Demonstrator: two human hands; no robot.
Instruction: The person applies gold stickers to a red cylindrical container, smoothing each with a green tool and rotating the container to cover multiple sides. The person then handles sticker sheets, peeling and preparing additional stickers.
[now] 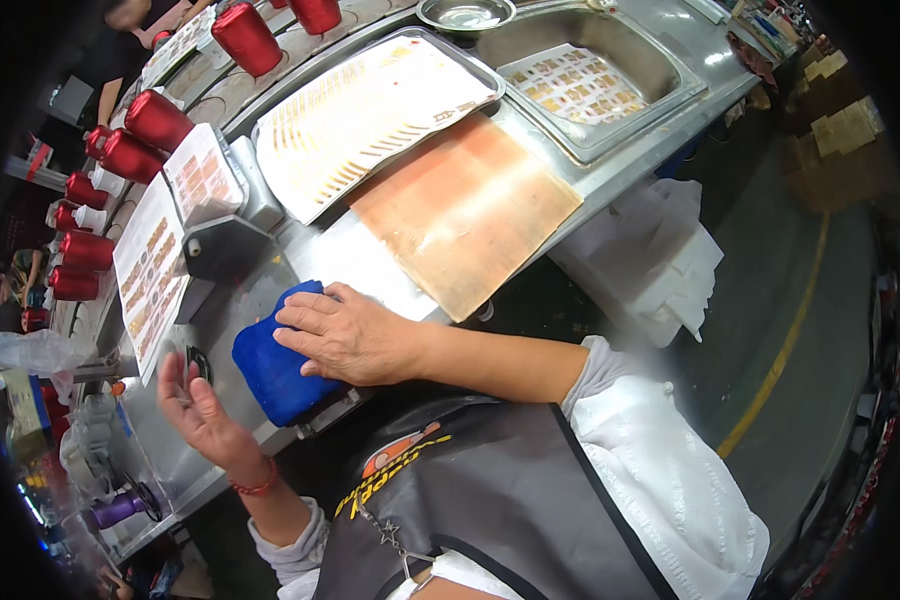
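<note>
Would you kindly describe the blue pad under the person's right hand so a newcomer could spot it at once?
Start at the long steel bench and follow it to the near edge, by the person's chest. The blue pad lies flat there under the right hand. It is the only blue thing on the bench, beside pale printed sheets and an orange board.

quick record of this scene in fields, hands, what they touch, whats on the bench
left hand: raised, open, fingers near a small black round part on the metal bench
right hand: palm down on a blue pad
bench centre: orange-brown board, white sheet with gold strips
sunken tray: sheet of small gold patches
bench far side: red thread cones, small metal dish
</note>
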